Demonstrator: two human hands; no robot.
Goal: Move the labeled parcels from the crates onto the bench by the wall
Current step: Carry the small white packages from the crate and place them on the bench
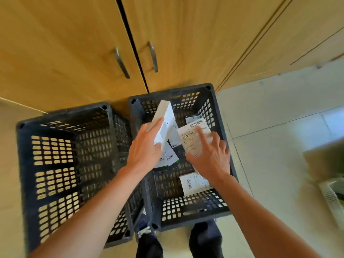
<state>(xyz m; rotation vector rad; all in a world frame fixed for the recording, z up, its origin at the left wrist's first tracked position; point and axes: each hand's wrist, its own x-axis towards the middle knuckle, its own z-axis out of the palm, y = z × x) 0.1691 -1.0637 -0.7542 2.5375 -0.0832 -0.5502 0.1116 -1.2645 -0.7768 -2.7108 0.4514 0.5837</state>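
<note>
Two dark slotted crates stand on the floor against a wooden cabinet. The left crate holds no parcels that I can see. Over the right crate, my left hand grips a white boxed parcel, tilted upward. My right hand holds a flat labeled parcel, fingers spread across its barcode label and thumb under its near edge. More labeled parcels lie on the crate floor: one near the front, others under my hands and one at the back.
The cabinet doors with two metal handles rise just behind the crates. Pale tiled floor spreads to the right, where a cardboard box and a white bag sit. My feet stand at the crates' near edge.
</note>
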